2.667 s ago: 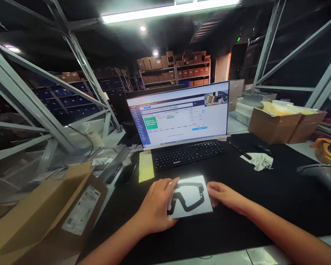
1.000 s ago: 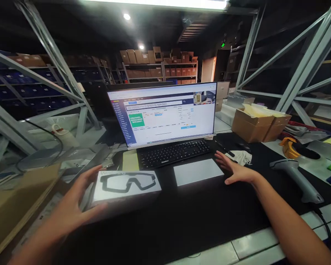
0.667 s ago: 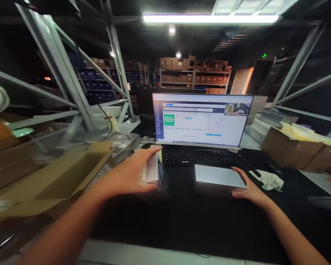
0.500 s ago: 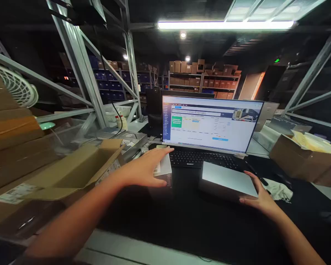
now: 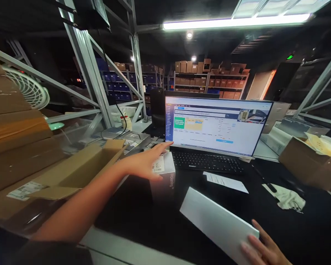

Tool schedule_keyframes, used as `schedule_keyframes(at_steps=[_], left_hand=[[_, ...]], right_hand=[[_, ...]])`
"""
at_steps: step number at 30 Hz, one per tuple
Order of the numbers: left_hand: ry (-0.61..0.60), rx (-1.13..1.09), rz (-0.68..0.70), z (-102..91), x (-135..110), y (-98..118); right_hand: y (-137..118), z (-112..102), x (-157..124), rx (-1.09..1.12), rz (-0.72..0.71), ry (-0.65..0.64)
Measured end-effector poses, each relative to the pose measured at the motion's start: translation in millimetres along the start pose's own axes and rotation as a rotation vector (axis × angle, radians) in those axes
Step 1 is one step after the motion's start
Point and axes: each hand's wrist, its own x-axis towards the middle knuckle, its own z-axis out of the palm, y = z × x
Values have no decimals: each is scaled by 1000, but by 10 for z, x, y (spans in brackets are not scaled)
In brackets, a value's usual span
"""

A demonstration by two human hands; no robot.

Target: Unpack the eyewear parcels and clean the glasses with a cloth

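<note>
My left hand [image 5: 147,162] reaches over a white box [image 5: 169,165] with a barcode label on top and printing on its side. Its fingers are stretched out with the thumb apart, and it covers part of the box; whether it touches the box I cannot tell. My right hand [image 5: 260,246] is closed on the end of a second, plain white box [image 5: 217,222], tilted above the black desk mat. Beyond that box a printed slip of paper [image 5: 226,182] lies on the mat, near the keyboard [image 5: 206,162].
A lit monitor [image 5: 215,125] stands behind the keyboard. An open cardboard carton [image 5: 68,169] sits at the left, below stacked cartons and a fan [image 5: 27,88]. On the right are a crumpled cloth [image 5: 289,198], a pen [image 5: 257,171] and a carton with yellow wrapping [image 5: 303,158].
My right hand has brought its box nearer and turned it, uncovering the printed slip. My left hand stays over the labelled box. The view has shifted slightly.
</note>
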Motion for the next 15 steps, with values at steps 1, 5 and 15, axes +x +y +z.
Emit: schedule_keyframes(at_steps=[1, 5, 15], left_hand=[[-15, 5, 17, -11, 37, -12], [-25, 95, 32, -38, 121, 2], [-29, 241, 476, 1003, -148, 750]], right_hand=[[-19, 10, -19, -31, -60, -64], [-243, -115, 148, -133, -335, -261], [-393, -525, 348, -490, -831, 153]])
